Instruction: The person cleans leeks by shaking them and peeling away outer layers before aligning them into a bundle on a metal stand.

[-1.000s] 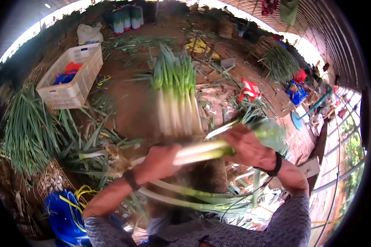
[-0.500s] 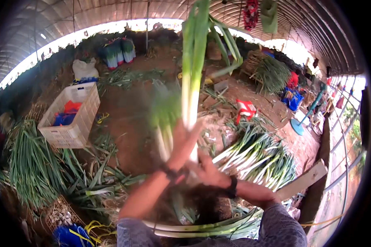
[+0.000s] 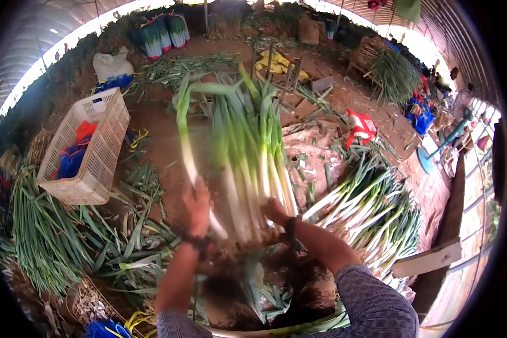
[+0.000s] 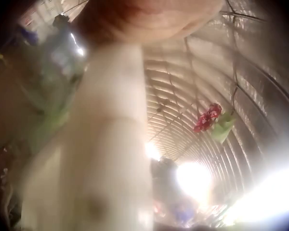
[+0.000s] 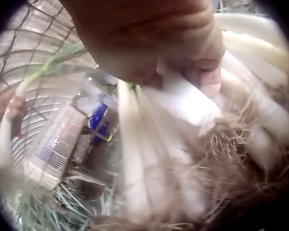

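Observation:
My left hand (image 3: pixel 197 208) grips the white shaft of a long green onion (image 3: pixel 186 147), whose leaves bend over at the top. In the right wrist view that hand's fingers curl round the stalk. Just right of it stands a row of green onions (image 3: pixel 239 180), leaves pointing away and white ends toward me. My right hand (image 3: pixel 276 212) is at the near right of this row. The right wrist view shows its fingers pinching a white onion end (image 5: pixel 190 103) above shaggy roots (image 5: pixel 226 137). Close up in the left wrist view, a blurred white shaft (image 4: pixel 106 139) runs below the hand.
More green onions (image 3: pixel 372 208) lie in a spread heap at right, beside a wooden board (image 3: pixel 428 259). A plastic crate (image 3: pixel 84 188) with red and blue items stands at left, above an onion pile (image 3: pixel 45 236). A red-and-white bag (image 3: pixel 360 128) lies farther off.
Half a second ago both hands were together, with onions raised upright before me. Now the hands are apart, left hand with one onion left of the row, right hand at the row's right.

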`<action>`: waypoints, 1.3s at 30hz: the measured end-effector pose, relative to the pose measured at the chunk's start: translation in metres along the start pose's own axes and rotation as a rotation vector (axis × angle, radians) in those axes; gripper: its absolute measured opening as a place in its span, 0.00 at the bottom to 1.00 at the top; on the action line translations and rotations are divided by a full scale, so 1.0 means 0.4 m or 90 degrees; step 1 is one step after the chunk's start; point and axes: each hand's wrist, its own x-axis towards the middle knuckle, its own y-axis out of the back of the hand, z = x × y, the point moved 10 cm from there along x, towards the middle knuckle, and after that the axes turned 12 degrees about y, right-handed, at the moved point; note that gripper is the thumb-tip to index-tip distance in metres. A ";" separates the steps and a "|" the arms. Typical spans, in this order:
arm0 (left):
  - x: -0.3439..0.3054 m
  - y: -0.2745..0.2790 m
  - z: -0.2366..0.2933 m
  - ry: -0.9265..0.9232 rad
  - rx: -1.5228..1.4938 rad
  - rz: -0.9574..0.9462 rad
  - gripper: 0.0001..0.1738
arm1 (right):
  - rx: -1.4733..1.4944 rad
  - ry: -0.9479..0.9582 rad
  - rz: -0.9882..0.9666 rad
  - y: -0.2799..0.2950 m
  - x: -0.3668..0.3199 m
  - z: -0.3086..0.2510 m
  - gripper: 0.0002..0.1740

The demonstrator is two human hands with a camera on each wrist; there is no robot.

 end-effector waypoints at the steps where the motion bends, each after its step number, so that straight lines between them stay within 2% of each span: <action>1: 0.019 0.037 -0.058 0.037 -0.025 0.023 0.15 | -0.005 -0.022 -0.038 -0.006 -0.009 0.008 0.20; 3: 0.028 0.084 -0.123 0.063 -0.068 0.044 0.17 | -0.013 -0.068 -0.116 0.019 -0.014 -0.017 0.21; 4: 0.019 0.096 -0.140 0.076 -0.081 0.054 0.18 | -0.052 -0.075 -0.195 0.051 -0.011 -0.080 0.21; 7: -0.003 0.109 -0.151 0.089 -0.115 0.075 0.19 | 0.012 -0.006 -0.176 0.071 0.026 -0.092 0.22; 8: -0.011 0.111 -0.146 0.081 -0.120 0.079 0.19 | 0.014 -0.021 -0.154 0.076 0.042 -0.081 0.22; 9: -0.022 0.113 -0.138 0.074 -0.125 0.086 0.19 | -0.017 0.008 -0.175 0.094 0.062 -0.126 0.21; 11: -0.042 0.111 -0.121 0.056 -0.149 0.083 0.18 | -0.052 -0.010 -0.161 0.164 0.090 -0.213 0.19; 13: -0.061 0.100 -0.108 0.042 -0.166 0.074 0.16 | -0.114 0.045 -0.122 0.192 0.126 -0.257 0.20; 14: -0.077 0.089 -0.099 0.041 -0.157 0.070 0.16 | -0.129 0.036 -0.148 0.177 0.128 -0.240 0.23; 17: -0.094 0.048 -0.055 0.015 -0.144 0.037 0.14 | -0.275 0.057 -0.252 0.014 0.058 -0.037 0.28; 18: -0.097 0.048 -0.051 0.003 -0.146 0.027 0.14 | -0.265 0.084 -0.234 0.015 0.031 -0.066 0.30; 19: -0.107 0.054 -0.057 0.000 -0.151 0.025 0.14 | -0.198 0.053 -0.225 0.024 0.005 -0.062 0.28; 21: -0.122 0.049 -0.058 0.008 -0.138 0.020 0.14 | -0.279 0.061 -0.286 0.061 -0.029 -0.135 0.21; 23: -0.118 0.037 -0.050 -0.020 -0.130 0.013 0.15 | -0.215 0.105 -0.290 0.009 -0.019 -0.079 0.26; 25: -0.112 0.034 -0.077 -0.015 -0.125 0.012 0.15 | -0.163 0.105 -0.279 -0.026 -0.025 -0.031 0.24; 27: -0.107 0.036 -0.087 -0.007 -0.124 0.016 0.15 | -0.124 0.076 -0.247 -0.052 -0.014 -0.007 0.18; 29: -0.115 0.036 -0.091 0.005 -0.109 0.012 0.15 | -0.201 0.182 -0.296 -0.095 0.016 0.010 0.14; 30: -0.118 0.033 -0.088 0.010 -0.102 0.009 0.14 | -0.239 0.234 -0.319 -0.083 0.034 -0.033 0.13; 31: -0.117 0.031 -0.082 0.015 -0.103 0.013 0.14 | -0.394 0.320 -0.346 -0.063 0.054 -0.070 0.15; 32: -0.123 0.033 -0.076 0.024 -0.103 0.020 0.14 | -0.232 0.170 -0.297 -0.015 0.110 -0.051 0.15; 33: -0.135 0.038 -0.082 0.042 -0.099 0.027 0.14 | -0.002 -0.069 -0.221 0.109 0.117 -0.117 0.15; 34: -0.145 0.047 -0.090 0.053 -0.102 0.037 0.14 | 0.037 -0.123 -0.180 0.169 0.137 -0.153 0.12; 37: -0.141 0.042 -0.075 0.060 -0.130 0.042 0.14 | 0.133 0.029 -0.067 0.212 0.161 -0.083 0.14; 39: -0.123 0.056 -0.081 0.020 -0.162 0.037 0.15 | -0.013 0.193 -0.031 0.081 0.119 0.137 0.14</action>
